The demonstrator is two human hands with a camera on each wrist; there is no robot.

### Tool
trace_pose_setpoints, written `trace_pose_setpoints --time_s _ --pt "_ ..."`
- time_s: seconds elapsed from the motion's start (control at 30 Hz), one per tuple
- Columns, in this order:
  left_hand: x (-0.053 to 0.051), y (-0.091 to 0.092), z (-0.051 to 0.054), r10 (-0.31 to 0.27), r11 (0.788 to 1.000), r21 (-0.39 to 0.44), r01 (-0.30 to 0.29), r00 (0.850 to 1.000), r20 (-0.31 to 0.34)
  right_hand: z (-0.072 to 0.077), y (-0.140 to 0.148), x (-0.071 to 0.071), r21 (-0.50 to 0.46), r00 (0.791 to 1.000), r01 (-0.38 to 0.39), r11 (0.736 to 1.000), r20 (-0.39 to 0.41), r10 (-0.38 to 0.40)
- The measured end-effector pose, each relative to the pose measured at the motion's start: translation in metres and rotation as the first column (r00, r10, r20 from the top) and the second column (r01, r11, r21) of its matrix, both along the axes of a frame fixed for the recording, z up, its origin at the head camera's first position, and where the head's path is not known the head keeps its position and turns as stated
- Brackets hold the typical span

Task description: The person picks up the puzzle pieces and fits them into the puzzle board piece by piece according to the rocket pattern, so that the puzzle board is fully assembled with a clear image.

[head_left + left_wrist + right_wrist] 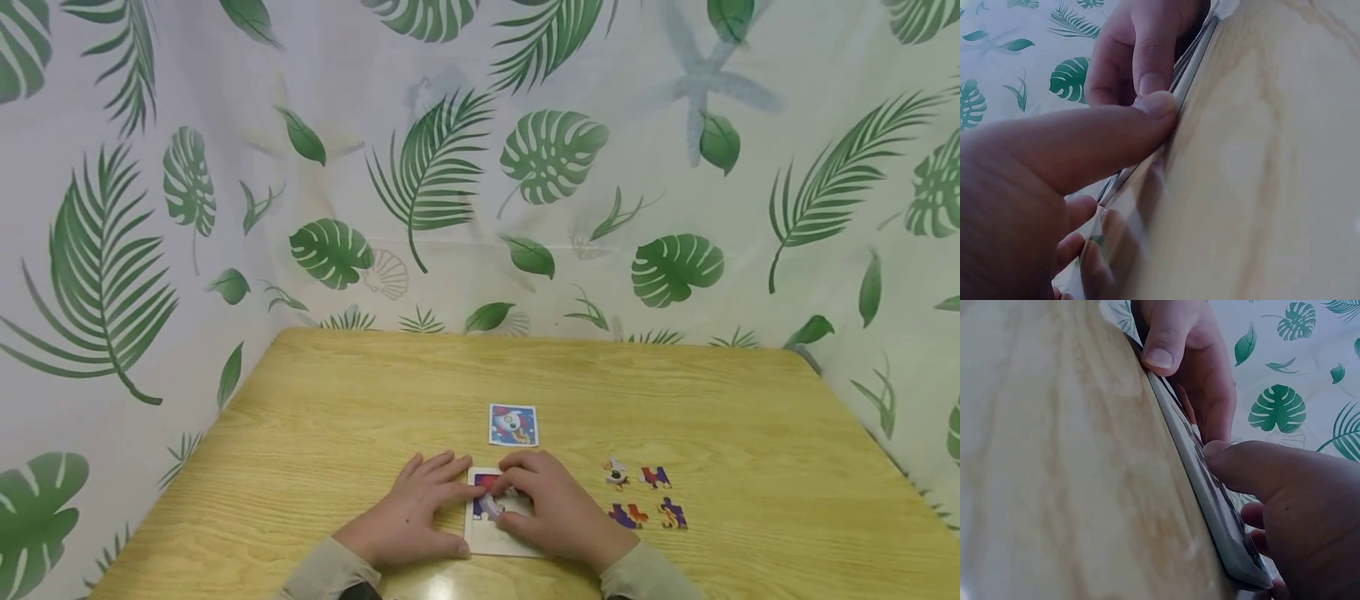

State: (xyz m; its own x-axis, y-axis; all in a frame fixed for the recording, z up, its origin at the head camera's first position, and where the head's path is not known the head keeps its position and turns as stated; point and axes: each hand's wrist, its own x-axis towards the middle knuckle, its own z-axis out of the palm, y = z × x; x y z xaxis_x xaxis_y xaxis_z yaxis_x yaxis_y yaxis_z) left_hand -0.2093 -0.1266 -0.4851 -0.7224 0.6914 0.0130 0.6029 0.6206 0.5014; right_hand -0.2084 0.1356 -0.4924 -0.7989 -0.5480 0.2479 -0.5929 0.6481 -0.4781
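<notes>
Left hand (420,512) palm down, fingers spread, thumb at near-left corner of flat white puzzle board (498,543), index over its left edge. Right hand (558,510) arched over right edge, fingers bent; pinching or not, can't tell. Board on yellow wood-grain table (360,408), well off far edge.

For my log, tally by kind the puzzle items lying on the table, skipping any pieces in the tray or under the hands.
Loose puzzle pieces: 4
Puzzle tray: 1
Picture card: 1
Total: 6
</notes>
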Motion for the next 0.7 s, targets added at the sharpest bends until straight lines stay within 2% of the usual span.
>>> trace_pose_setpoints --time_s 0.17,0.4,0.7 --pt "0.001 0.0 0.0 0.007 1.0 -0.01 -0.007 1.0 0.012 0.0 0.007 -0.003 0.033 0.997 0.052 0.998 0.047 -0.054" --pt "0.0 0.0 0.001 0.012 1.0 -0.017 -0.011 1.0 0.02 0.003 0.03 -0.012 0.06 0.987 0.154 0.986 0.044 -0.157" --pt "0.0 0.001 0.0 0.017 1.0 -0.016 -0.017 0.999 0.028 0.003 0.085 -0.025 0.046 0.968 0.245 0.969 0.05 -0.247"
